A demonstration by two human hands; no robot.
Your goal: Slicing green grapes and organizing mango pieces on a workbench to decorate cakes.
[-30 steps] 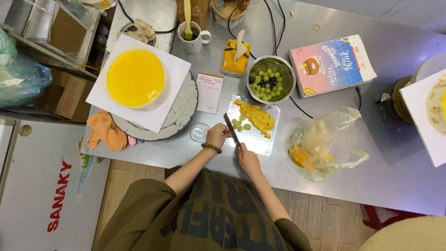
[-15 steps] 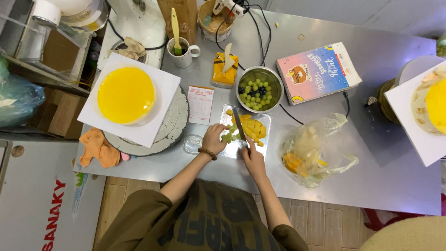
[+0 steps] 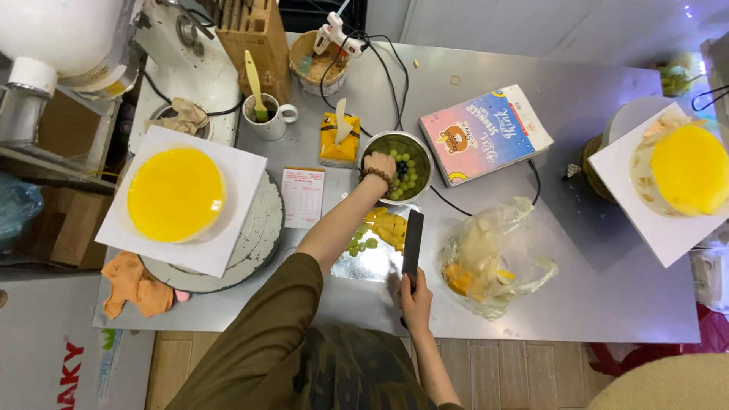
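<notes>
The right hand [image 3: 416, 298] is closed around the handle of a black knife [image 3: 412, 241], whose blade points straight away from the person, lying beside cut yellow fruit on the foil board [image 3: 372, 262]. The left hand [image 3: 381, 165] dips, fingers curled, into the metal bowl [image 3: 420, 148] of green grapes [image 3: 408, 176]; whether it grips any I cannot tell.

We see steel table [image 3: 592, 250]: bowl of grapes [image 3: 406, 156] at 12 o'clock, foil board [image 3: 372, 254] centre, plastic bag [image 3: 493, 254] at 3, book [image 3: 486, 133] at 1.

Looks like a bakery or cake-shop kitchen. A steel worktable [image 3: 577, 250] holds yellow glazed cakes [image 3: 175, 194] on turntables, w/ a stand mixer [image 3: 182, 45], knife block [image 3: 252, 34] & bowl of grapes [image 3: 402, 163].
</notes>
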